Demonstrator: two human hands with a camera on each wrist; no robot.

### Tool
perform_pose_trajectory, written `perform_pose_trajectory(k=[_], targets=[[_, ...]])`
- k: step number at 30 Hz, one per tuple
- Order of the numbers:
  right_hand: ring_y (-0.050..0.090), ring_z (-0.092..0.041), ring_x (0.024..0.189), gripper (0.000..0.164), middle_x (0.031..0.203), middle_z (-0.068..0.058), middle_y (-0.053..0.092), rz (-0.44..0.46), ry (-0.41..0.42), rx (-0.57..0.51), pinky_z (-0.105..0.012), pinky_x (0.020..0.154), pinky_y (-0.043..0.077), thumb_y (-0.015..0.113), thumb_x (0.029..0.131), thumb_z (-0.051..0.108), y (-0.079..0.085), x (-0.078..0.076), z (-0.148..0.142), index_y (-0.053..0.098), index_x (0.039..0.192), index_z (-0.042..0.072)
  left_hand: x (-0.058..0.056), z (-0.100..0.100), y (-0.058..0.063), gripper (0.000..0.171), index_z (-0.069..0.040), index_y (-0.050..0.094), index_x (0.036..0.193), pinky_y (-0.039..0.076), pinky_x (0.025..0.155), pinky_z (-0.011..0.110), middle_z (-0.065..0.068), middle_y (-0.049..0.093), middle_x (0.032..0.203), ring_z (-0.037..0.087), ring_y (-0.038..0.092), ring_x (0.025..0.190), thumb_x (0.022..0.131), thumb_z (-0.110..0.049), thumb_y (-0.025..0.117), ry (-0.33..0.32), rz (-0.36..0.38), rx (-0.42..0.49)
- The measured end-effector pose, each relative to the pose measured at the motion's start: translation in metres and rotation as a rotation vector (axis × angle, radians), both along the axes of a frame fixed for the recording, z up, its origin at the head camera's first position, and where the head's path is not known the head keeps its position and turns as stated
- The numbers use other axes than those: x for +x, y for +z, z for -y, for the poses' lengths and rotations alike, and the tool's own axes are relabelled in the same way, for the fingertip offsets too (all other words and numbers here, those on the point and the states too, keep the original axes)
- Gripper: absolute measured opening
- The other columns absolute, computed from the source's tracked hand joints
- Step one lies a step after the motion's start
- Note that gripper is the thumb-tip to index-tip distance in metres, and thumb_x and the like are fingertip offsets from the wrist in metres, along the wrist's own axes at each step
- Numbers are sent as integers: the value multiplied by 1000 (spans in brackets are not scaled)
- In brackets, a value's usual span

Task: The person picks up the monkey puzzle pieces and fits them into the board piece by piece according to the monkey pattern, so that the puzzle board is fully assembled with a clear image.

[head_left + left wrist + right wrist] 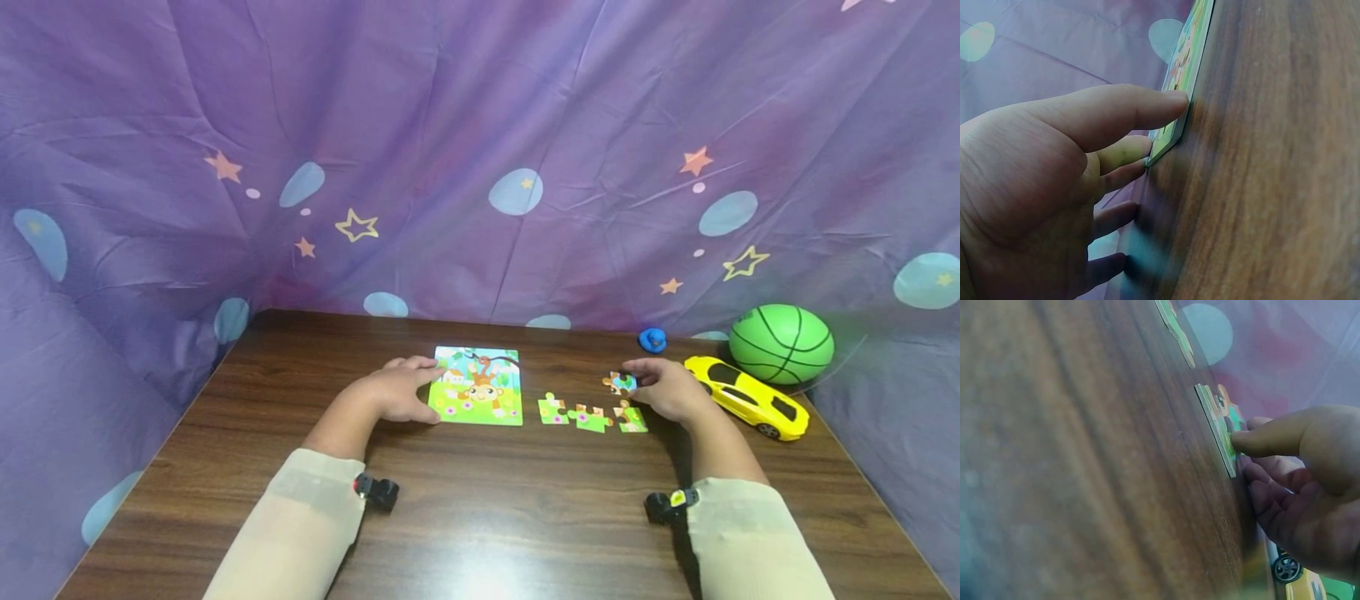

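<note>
A square puzzle board (483,396) with a monkey hanging from a branch lies flat on the table. At its left side rests my left hand (401,392); in the left wrist view the thumb (1147,107) is at the board's edge, the other fingers stretched out beyond it. To the right, my right hand (670,390) pinches a blue and orange puzzle piece (621,383) between thumb and fingers, low over the table. Three loose puzzle pieces lie between the hands: a left one (553,412), a middle one (591,420) and a right one (632,419).
Beyond the right hand stand a yellow toy car (750,400) and a green ball (782,343). A small blue toy (652,340) sits near the back edge of the brown wooden table (480,483). A purple patterned cloth (435,150) hangs behind.
</note>
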State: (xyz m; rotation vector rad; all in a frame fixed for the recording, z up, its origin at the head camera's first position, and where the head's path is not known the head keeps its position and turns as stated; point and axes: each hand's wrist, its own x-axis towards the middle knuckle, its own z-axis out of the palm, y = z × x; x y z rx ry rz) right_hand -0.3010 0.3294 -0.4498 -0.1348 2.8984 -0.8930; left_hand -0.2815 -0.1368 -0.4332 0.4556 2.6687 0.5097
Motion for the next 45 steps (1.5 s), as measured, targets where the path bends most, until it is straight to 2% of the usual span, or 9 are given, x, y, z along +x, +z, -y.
perform_pose_trajectory(k=[7,17,19,27,30,37,41,43,45], targets=[[68,-25,95,46,107,-20,76,0,-5,-37,-29,78,51,79,90,6,-3,-4,-1,69,134,-2,1,0,1,91,-27,37,168,28,129,70,2,29,178,37,22,165,90,-45,80,-8,-1,5],[69,-38,117,33,129,-22,75,-47,-15,-54,-43,93,55,71,98,11,6,-1,11,71,131,8,1,0,2,91,-28,38,168,29,129,71,1,29,178,37,22,165,90,-46,81,7,4,10],[69,-38,120,33,131,-21,75,-62,3,-86,-42,94,56,71,98,11,11,1,18,72,131,8,0,-1,1,91,-28,38,168,29,129,71,1,29,178,37,22,165,89,-46,81,6,1,10],[70,-31,107,30,131,-16,74,-37,85,-156,-37,81,59,72,100,11,25,5,65,73,130,14,0,-2,0,92,-28,39,168,29,128,71,1,29,177,37,23,164,89,-46,81,6,-6,7],[69,-27,108,28,128,-11,75,-56,120,-153,-36,87,56,73,99,13,25,5,83,75,127,18,0,-2,-1,91,-28,39,168,29,128,71,0,29,178,37,23,165,89,-46,81,9,-4,7],[71,-30,114,28,134,-10,74,-59,181,-159,-50,100,57,74,98,15,30,2,120,76,125,20,-1,-1,-2,91,-28,38,168,28,129,70,2,28,178,37,22,165,90,-46,81,9,1,2],[68,-24,106,27,128,-9,74,-48,212,-169,-41,92,57,75,96,14,35,-1,139,76,122,22,1,-1,-1,92,-28,38,168,29,129,70,2,29,177,37,23,164,89,-46,81,9,-2,4],[67,-25,96,26,123,-9,73,-24,228,-188,-40,78,59,75,96,14,38,-1,147,76,121,23,0,-1,0,92,-27,38,168,29,129,70,2,29,177,38,23,164,89,-46,81,6,-3,5],[65,-25,92,26,122,-7,71,-7,234,-200,-38,71,58,74,97,14,41,-2,155,76,120,26,0,0,0,92,-27,37,168,28,129,71,2,29,178,38,22,165,90,-46,81,2,-2,6]])
